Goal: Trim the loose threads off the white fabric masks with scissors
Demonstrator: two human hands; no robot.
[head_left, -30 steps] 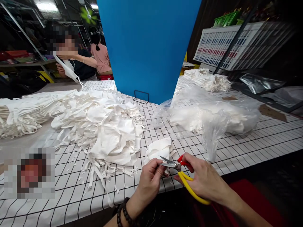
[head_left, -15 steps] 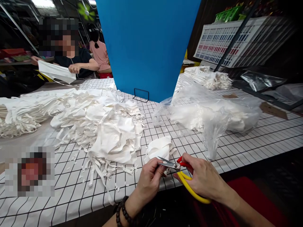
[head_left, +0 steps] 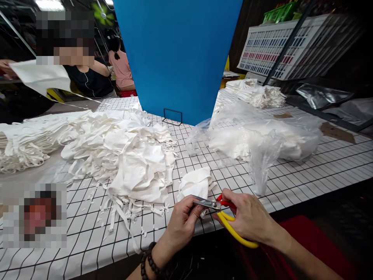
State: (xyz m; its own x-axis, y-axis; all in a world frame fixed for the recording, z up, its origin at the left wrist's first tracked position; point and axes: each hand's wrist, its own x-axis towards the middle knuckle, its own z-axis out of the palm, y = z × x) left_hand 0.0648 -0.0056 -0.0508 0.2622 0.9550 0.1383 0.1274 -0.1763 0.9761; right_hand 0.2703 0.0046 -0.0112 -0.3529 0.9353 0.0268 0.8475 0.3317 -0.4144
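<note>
My right hand [head_left: 244, 216] is wrapped round a pair of scissors [head_left: 214, 204] with one red and one yellow handle. Their blades point left and lie nearly together, touching the fingertips of my left hand [head_left: 185, 217]. Thumb and forefinger of that hand pinch the near edge of a white cloth piece [head_left: 195, 182], which rests at the table's front edge; the pinched bit is mostly hidden by the fingers and blades. Left of it spreads a large heap of white cloth pieces [head_left: 140, 171] with narrow straps and small white clippings around it.
A blue panel [head_left: 177, 58] stands behind, with a black wire stand [head_left: 172, 116] at its foot. Clear plastic bags [head_left: 262, 140] of white cloth lie right. A stack of white cloth [head_left: 23, 144] sits far left. A co-worker [head_left: 90, 81] across the table holds up white cloth.
The scissor blades have closed from slightly apart to nearly together. My hands have hardly moved. The co-worker has swung the white cloth up and to the left.
</note>
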